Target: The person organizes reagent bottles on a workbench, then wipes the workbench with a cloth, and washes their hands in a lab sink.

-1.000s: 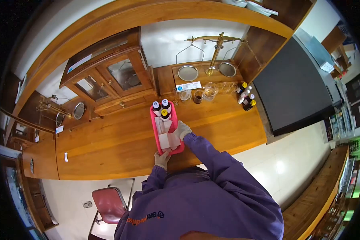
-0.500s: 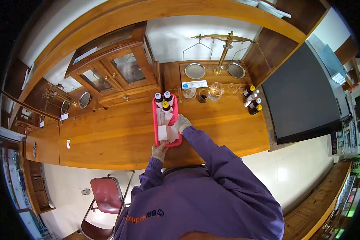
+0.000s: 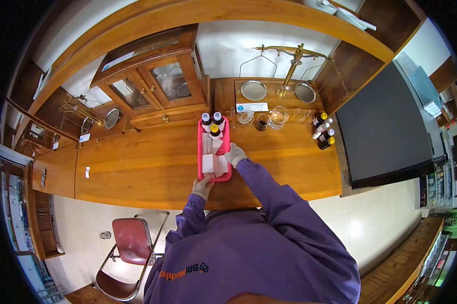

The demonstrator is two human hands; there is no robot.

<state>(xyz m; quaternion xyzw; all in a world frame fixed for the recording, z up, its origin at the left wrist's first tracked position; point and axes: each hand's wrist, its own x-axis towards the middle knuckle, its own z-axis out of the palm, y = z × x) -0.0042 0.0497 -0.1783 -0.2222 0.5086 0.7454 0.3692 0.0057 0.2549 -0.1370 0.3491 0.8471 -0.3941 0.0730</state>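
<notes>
A pink tray [image 3: 200, 159] lies lengthwise on the wooden table. At its far end stand three dark bottles, two with white caps and one with a yellow cap [image 3: 215, 128]. White papers [image 3: 212, 145] and a white packet [image 3: 207, 163] fill its near part. My left hand [image 3: 202, 187], in a pale glove, is closed on the tray's near left corner. On the right rim rests my gloved right hand [image 3: 234, 155], its fingers closed round the edge.
Behind the tray stand glass beakers [image 3: 278, 117] and a brass balance [image 3: 292, 66]. A wooden cabinet [image 3: 160, 83] is at back left, more bottles [image 3: 326, 143] at the table's right end. A red chair [image 3: 131, 240] stands on the floor.
The whole view has shifted slightly. The tray has moved a little away from my body, with both hands still on it.
</notes>
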